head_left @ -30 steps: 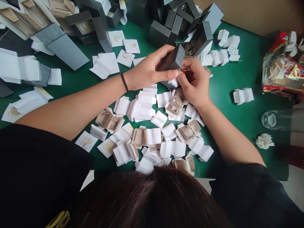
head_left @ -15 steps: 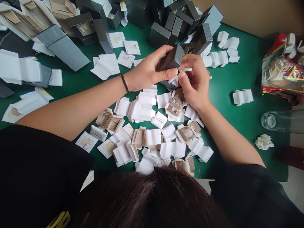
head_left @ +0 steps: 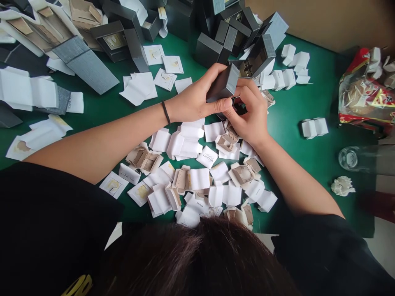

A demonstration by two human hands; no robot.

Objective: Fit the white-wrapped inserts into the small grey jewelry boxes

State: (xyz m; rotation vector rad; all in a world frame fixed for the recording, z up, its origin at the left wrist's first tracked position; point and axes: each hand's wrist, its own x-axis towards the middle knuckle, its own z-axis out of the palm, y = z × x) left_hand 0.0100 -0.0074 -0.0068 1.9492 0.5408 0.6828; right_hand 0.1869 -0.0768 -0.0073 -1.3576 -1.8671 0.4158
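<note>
My left hand (head_left: pixel 197 100) grips a small dark grey hinged box (head_left: pixel 224 84) by its raised lid, thumb on the near side. My right hand (head_left: pixel 251 111) is curled against the box's lower half, fingers bent into its opening; what they pinch is hidden. Both hands hover over the green table (head_left: pixel 290 123). Just below them lies a scatter of several white folded card inserts (head_left: pixel 197 176), some showing tan backing.
A heap of dark grey boxes (head_left: pixel 234 28) stands behind the hands, with longer grey boxes (head_left: pixel 83 65) at the back left. More white inserts (head_left: pixel 290 65) lie at right. A red snack bag (head_left: pixel 364 94), a clear bottle (head_left: pixel 358 158) and crumpled paper (head_left: pixel 342 185) sit at the right edge.
My right hand's fingers have curled tighter into the box, and both hands with the box have shifted slightly lower in view. The inserts have not moved.
</note>
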